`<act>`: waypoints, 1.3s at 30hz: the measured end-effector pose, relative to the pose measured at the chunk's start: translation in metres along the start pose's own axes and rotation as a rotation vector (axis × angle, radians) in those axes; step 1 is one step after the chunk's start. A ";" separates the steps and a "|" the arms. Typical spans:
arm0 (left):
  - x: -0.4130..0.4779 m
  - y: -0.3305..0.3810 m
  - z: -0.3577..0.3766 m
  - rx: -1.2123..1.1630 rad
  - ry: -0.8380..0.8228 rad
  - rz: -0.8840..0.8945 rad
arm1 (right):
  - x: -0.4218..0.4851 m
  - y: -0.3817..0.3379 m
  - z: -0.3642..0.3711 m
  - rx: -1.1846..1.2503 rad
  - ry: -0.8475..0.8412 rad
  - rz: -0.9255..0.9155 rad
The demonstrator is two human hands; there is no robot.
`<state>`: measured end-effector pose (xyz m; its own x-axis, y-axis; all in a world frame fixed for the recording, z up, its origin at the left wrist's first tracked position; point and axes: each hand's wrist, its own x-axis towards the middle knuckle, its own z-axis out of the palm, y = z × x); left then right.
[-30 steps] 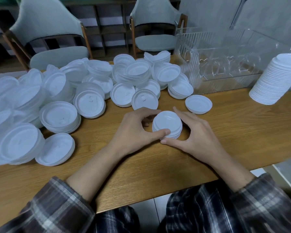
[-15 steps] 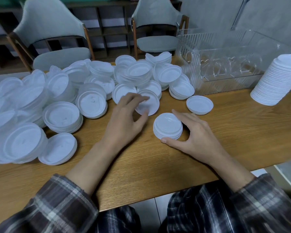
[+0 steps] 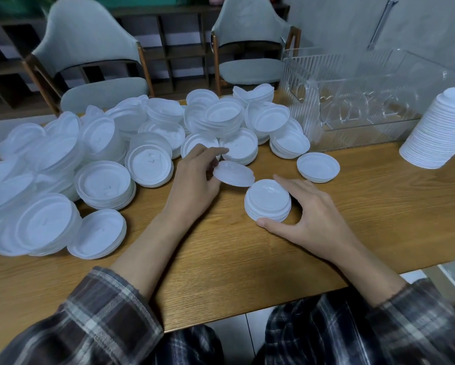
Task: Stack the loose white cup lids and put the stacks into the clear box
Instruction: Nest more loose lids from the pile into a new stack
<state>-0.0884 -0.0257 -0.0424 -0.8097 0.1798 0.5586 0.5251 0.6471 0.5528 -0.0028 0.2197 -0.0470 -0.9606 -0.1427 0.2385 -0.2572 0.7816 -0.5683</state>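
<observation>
A short stack of white lids [image 3: 268,200] stands on the wooden table [image 3: 379,206] in front of me. My right hand [image 3: 315,219] curls round it, thumb at its near edge and fingers at its right side. My left hand [image 3: 194,183] pinches a single white lid [image 3: 234,173] by its left rim and holds it tilted just left of and above the stack. A large heap of loose lids [image 3: 115,154] covers the left and middle of the table. The clear box [image 3: 365,96] stands at the back right.
A tall leaning stack of lids [image 3: 442,133] stands at the right edge beside the box. One loose lid [image 3: 318,167] lies upside down right of the heap. Two grey chairs [image 3: 94,64] stand behind the table.
My left hand left the short stack, reached to the heap, picked up one lid and now carries it back toward the stack. My right hand stayed on the stack.
</observation>
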 end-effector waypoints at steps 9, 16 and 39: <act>-0.010 0.023 -0.005 -0.284 -0.041 -0.072 | 0.000 -0.001 -0.001 0.037 0.015 -0.016; -0.014 0.027 0.000 -0.285 -0.342 -0.020 | 0.000 0.000 -0.001 0.071 0.024 -0.022; -0.019 0.057 0.000 -0.420 -0.433 -0.067 | 0.001 -0.001 0.000 0.059 0.035 -0.035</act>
<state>-0.0431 0.0072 -0.0217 -0.8316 0.4906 0.2603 0.4561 0.3358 0.8242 -0.0031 0.2185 -0.0464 -0.9469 -0.1467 0.2860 -0.2971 0.7393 -0.6043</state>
